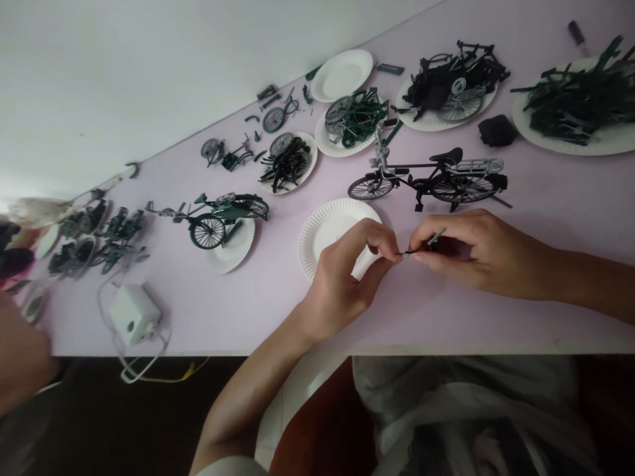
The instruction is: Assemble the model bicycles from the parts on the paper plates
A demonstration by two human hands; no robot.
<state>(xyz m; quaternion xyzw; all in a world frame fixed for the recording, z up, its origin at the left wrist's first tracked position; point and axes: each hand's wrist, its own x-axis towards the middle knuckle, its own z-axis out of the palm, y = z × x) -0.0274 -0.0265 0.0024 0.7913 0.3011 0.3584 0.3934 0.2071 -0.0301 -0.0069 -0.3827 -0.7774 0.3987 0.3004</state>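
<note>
My left hand [342, 274] pinches one end of a small dark part [409, 252] between thumb and fingertips. My right hand [471, 254] grips the other end, and a thin greyish pin-like piece [437, 236] sticks up between its fingers. What this part is, I cannot make out. Just beyond the hands stands a black model bicycle [430, 182] with grey handlebars and a grey rear rack. A white paper plate [313, 233] lies partly hidden behind my left hand.
Farther left, a green model bicycle [233, 210] stands by a paper plate [233, 261]. Plates of black parts [431, 86] and green parts [580, 99] line the back, near a dark block [497, 131]. A white power adapter [133, 311] trails cables. Another person's arm [22, 350] shows at left.
</note>
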